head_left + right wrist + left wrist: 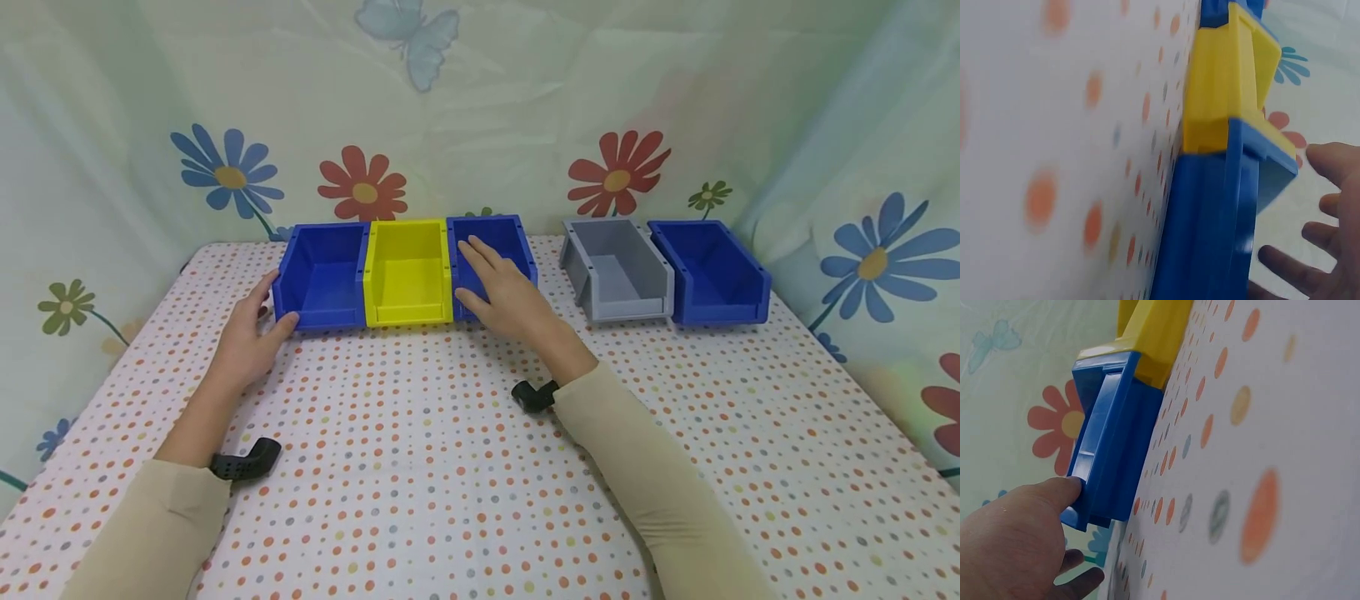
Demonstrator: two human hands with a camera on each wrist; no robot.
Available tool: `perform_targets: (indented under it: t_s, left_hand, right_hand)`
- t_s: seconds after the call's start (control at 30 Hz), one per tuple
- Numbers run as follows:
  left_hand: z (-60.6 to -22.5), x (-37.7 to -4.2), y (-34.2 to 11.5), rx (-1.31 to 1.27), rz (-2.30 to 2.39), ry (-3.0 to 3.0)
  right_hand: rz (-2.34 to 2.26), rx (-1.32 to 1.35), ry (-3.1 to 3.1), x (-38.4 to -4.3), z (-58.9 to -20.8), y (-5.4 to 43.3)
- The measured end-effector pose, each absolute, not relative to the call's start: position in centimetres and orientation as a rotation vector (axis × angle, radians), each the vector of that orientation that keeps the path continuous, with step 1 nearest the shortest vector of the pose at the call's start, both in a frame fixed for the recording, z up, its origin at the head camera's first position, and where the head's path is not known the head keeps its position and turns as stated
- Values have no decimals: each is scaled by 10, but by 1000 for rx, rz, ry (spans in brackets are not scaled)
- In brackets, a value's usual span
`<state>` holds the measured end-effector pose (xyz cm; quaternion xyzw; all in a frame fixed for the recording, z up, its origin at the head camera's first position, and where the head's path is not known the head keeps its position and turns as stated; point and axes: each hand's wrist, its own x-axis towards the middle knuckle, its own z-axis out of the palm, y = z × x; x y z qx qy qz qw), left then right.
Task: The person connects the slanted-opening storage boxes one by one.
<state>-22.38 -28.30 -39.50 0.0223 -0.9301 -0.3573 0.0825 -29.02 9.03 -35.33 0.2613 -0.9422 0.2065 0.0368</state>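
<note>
My left hand [251, 337] is at the outer side of the leftmost blue bin [321, 320]. Its thumb touches the front corner and its index finger reaches along the side wall; in the left wrist view the thumb [1063, 490] lies at the front rim. Pressed up beside that bin is a yellow bin [408, 315], followed by a second blue bin [495, 225]. Over this second blue bin my right hand [510, 300] hovers with its fingers spread, hiding part of the interior. The right wrist view shows the fingers [1294, 270] apart from the bin's rim.
Across a gap to the right stand a grey bin [630, 308] and another blue bin [720, 313], side by side. The bins line the far edge of a dotted tablecloth [420, 467]. Behind them hangs a flowered curtain [495, 125].
</note>
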Motion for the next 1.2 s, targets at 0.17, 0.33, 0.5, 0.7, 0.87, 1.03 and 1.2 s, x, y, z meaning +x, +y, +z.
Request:
perform_targets:
  t_s: [0.17,0.33,0.5,0.7,0.87,1.03,1.2]
  left_hand:
    - [-393,-223,-284,102,-1060,-2785]
    - [-393,-223,-284,113,-1062,-2789]
    - [-393,-223,-285,109,-1071,-2789]
    - [-393,-223,-283,83,-1078,-2781]
    - [-394,-224,-283,63,-1088,-2768]
    - [-393,-225,-283,78,-1092,-2767]
    - [-393,-225,-283,90,-1082,-2779]
  right_hand:
    - [646,806,-2799,-288,-350,102]
    - [649,776,-2716,-285,-349,107]
    - [661,723,-2621,-283,-349,110]
    - [669,652,-2576,-280,-349,118]
    - [658,635,-2536,-280,-348,126]
    - [665,619,-2500,-281,-347,136]
    - [691,577,-2506,-281,-347,148]
